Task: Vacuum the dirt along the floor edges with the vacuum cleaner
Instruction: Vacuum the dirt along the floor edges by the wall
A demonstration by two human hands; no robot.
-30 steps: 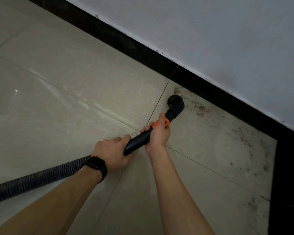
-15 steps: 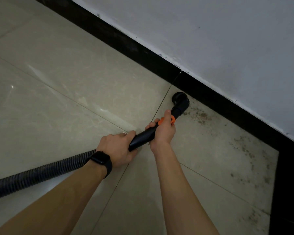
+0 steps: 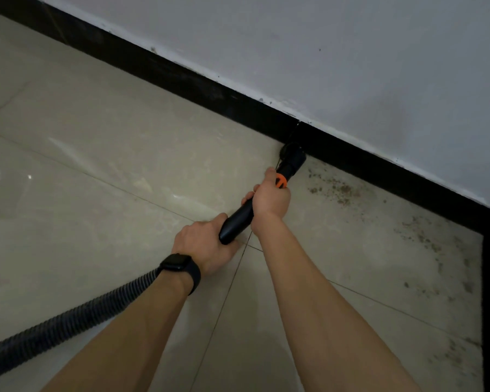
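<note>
Whereas a second ago the nozzle (image 3: pixel 293 157) sat out on the tile, it now sits against the black skirting (image 3: pixel 181 77), so the edge pass can begin. My right hand (image 3: pixel 270 198) wraps the wand (image 3: pixel 236 222) near its front end and my left hand (image 3: pixel 204 244) grips its rear. The dirt (image 3: pixel 337 190) lies at three o'clock from my right hand.
</note>
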